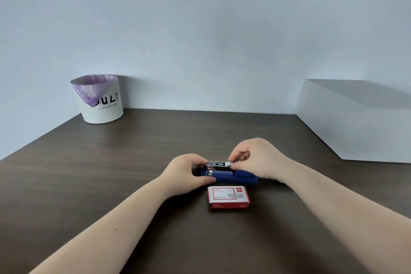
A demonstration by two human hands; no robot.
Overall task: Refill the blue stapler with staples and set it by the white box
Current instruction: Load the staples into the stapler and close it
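Hands meet over the blue stapler (231, 177), which lies on its side across the dark wooden desk (111, 173), just beyond the red staple box (228, 197). Your left hand (185, 173) is wrapped around the stapler's left end, fingers curled over the far side and thumb on the near side, holding it steady against the desk. Your right hand (255, 160) comes in from the right with thumb and forefinger pinched on a strip of staples (232, 163), the other fingers folded loosely behind. That strip lies along the top of the open metal channel (216, 165), which stands out bright above the blue body; whether the strip is already seated in the channel or only resting on its edge, you cannot tell from this angle. The heel of your right hand rests at the stapler's right end.

The staple box sits flat and closed, label up, nearest to you, just beside the stapler but not touching your hands. The white box (355, 129) stands against the wall at the far right of the desk, well apart from the stapler. At the far left, also by the wall, stands a small white bin (102, 104) with a purple liner (93, 89) folded over its rim and black lettering on its side. Both forearms are bare and reach in from the near edge of the desk.
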